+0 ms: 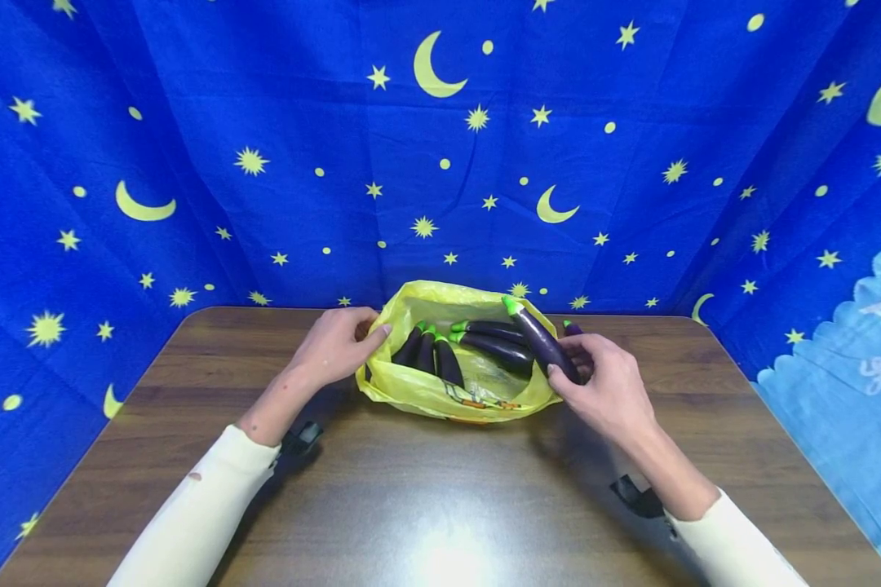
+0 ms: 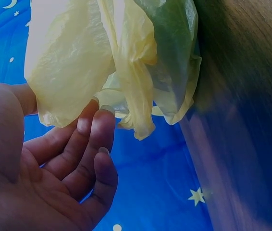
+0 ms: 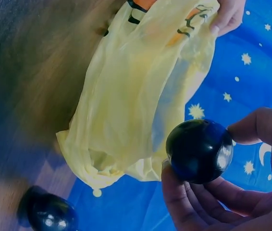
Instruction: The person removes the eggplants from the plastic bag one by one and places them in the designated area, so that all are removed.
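Note:
A yellow plastic bag stands on the table with its mouth held wide. My left hand pinches its left rim between thumb and fingers; the left wrist view shows the thin film there. Inside lie three eggplants side by side on the left and two more eggplants on the right, green stems showing. In my right hand is another eggplant, tilted over the bag's right rim, stem up and to the left. Its round dark end faces the right wrist camera.
One more eggplant lies outside the bag, partly hidden behind my right hand; its dark end shows in the right wrist view. The wooden table meets a blue star-patterned cloth at the back.

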The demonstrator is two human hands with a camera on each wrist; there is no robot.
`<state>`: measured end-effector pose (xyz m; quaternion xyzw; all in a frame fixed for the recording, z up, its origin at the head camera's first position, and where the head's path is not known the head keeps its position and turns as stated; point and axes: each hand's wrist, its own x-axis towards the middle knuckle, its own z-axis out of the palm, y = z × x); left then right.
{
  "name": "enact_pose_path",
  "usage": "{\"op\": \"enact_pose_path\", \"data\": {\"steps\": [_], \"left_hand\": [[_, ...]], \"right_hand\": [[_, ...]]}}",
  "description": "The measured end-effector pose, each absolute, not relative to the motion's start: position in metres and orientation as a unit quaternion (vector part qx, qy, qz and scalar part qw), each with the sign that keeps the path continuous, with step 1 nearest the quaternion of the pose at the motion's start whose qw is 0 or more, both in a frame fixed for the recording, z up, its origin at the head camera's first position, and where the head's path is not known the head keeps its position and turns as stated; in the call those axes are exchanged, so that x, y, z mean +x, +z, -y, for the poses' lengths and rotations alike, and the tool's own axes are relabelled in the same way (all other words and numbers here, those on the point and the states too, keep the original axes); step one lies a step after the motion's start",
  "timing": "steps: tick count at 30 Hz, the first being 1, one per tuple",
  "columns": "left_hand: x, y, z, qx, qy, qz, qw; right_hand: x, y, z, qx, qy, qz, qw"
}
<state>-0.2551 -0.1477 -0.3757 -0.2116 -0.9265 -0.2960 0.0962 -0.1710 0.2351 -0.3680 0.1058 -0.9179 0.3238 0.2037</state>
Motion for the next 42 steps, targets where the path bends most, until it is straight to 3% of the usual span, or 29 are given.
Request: {"op": "enact_pose_path", "data": {"steps": [8, 42], "left_hand": [[-0.255, -0.375, 0.147, -0.209, -0.294, 0.928, 0.094], [-0.255, -0.376, 0.148, -0.205, -0.294, 0.929, 0.087]], "right_hand": [[-0.174, -0.362, -0.247, 0.076, 0.353, 0.917, 0.167], [-0.194, -0.361, -0.301, -0.005, 0.322, 0.938, 0.128]]}}
